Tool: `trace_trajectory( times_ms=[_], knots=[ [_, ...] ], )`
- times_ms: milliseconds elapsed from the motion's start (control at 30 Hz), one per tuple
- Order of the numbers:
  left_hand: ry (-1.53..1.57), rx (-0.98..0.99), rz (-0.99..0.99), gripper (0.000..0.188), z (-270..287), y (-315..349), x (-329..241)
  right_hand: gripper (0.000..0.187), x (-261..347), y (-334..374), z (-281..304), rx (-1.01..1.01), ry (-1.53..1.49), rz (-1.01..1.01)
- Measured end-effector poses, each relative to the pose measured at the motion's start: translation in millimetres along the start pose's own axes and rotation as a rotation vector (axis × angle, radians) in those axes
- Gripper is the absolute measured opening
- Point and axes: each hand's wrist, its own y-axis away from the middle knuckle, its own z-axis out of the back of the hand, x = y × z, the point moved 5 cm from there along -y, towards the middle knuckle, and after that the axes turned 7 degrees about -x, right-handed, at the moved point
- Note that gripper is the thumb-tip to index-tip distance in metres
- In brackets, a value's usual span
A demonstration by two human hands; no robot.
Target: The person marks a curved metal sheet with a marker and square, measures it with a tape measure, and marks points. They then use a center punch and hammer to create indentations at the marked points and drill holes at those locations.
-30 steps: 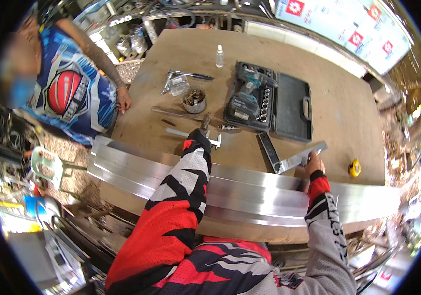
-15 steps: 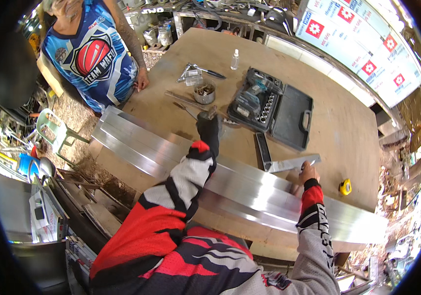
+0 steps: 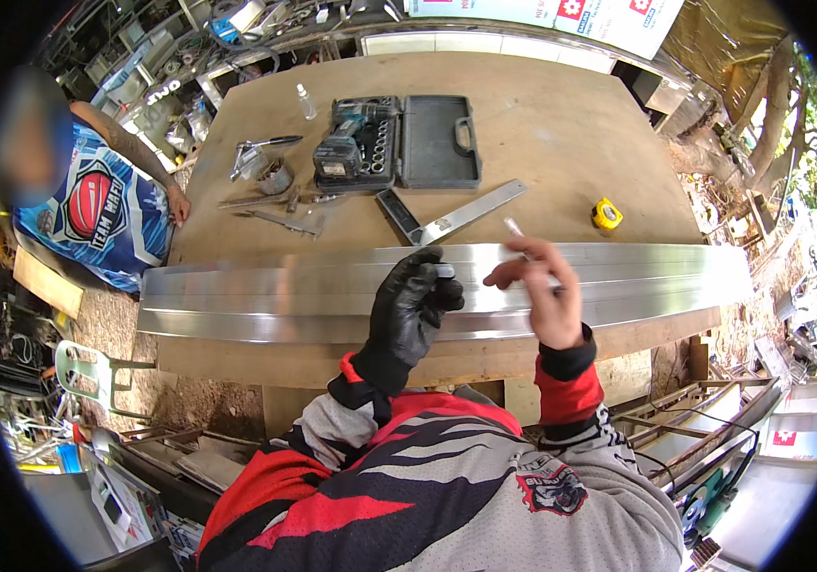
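Note:
My left hand [image 3: 410, 307], in a black glove, is raised over the long shiny metal profile [image 3: 332, 297] with its fingers curled. Between thumb and fingers it pinches a small pale cap-like piece [image 3: 445, 271]. To its right, my bare right hand [image 3: 547, 291] hovers over the same metal, slightly blurred. A slim white pen [image 3: 513, 227] sticks up from its fingers; its lower end shows by the palm. Just beyond the metal lies a try square [image 3: 470, 212] with a dark stock and silver blade.
An opened tool case [image 3: 440, 143] holds sockets and a teal-black power tool [image 3: 341, 153]. A yellow tape measure [image 3: 606, 214] lies at right. Left of the case are a tin of small parts [image 3: 275, 177], a clear bottle [image 3: 305, 102] and hand tools. Another person [image 3: 93, 200] stands at the table's left edge.
My left hand has come back from the tools near the tin and now pinches the small piece. My right hand has lifted off the try square, bringing the pen. My view has turned right.

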Motion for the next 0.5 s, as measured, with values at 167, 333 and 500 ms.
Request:
trace_trajectory(
  times_ms=[167,333,500],
  knots=[
    [0.174,0.071,0.065,0.028,-9,18,21,0.082,23,32,33,-0.056,-0.059,-0.025],
    [0.057,0.086,0.005,0.030,-24,30,33,0.078,25,48,41,-0.097,0.025,-0.064],
    [-1.141,-0.078,-0.868,0.041,-46,48,5,0.053,47,61,49,-0.170,0.041,0.030]
  ],
)
